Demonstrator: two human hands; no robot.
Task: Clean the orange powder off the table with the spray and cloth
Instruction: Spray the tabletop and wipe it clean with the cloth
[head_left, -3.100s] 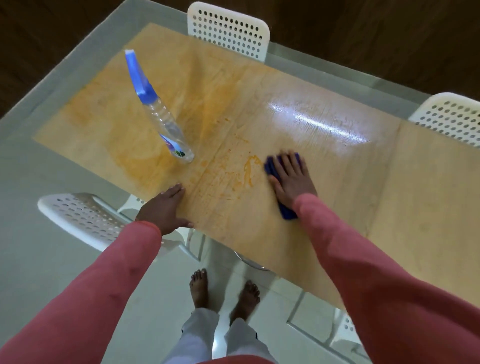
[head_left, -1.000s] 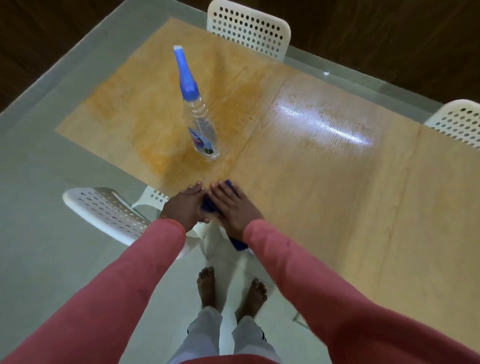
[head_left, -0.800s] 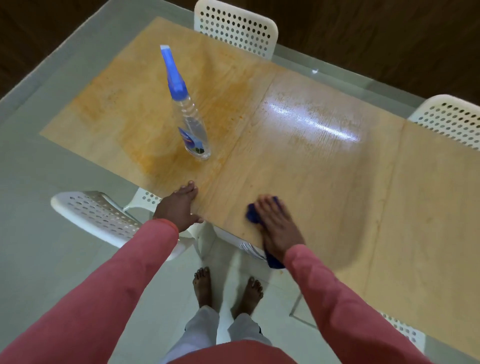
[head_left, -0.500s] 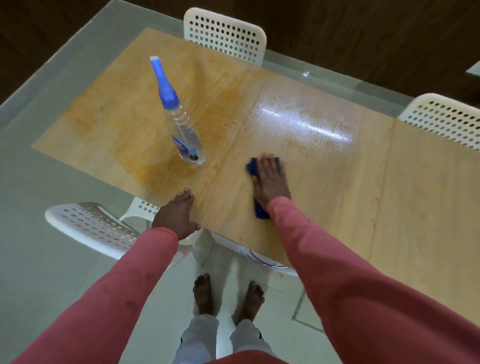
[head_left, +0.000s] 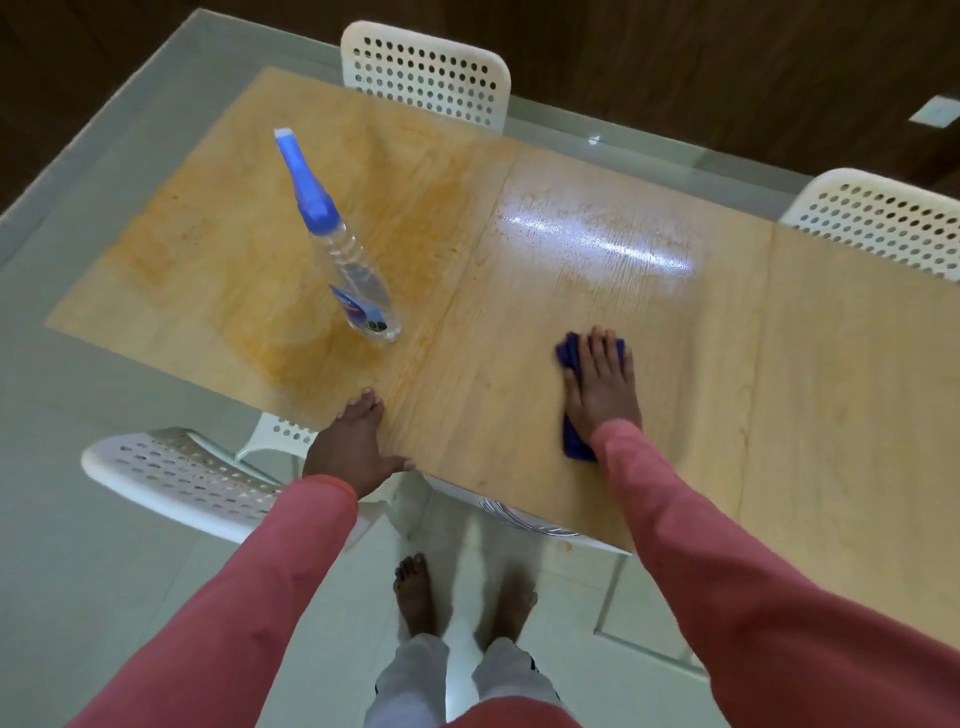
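Note:
My right hand (head_left: 602, 384) lies flat with straight fingers on a dark blue cloth (head_left: 571, 441), pressing it onto the middle panel of the wooden table (head_left: 805, 415). My left hand (head_left: 356, 447) rests open on the table's near edge, fingers flat. A clear spray bottle (head_left: 358, 280) with a blue nozzle stands upright on the left panel. Orange powder stains (head_left: 311, 353) smear the left panel around and behind the bottle. The middle panel looks wet and glossy.
White perforated chairs stand around the table: one near my left arm (head_left: 176, 478), one at the far side (head_left: 426, 73), one at the far right (head_left: 883, 223). My bare feet (head_left: 415, 592) stand on a pale tiled floor below the table edge.
My right hand has slid the cloth from the table's near edge by my left hand outward and to the right across the middle panel. My left hand stayed on the edge.

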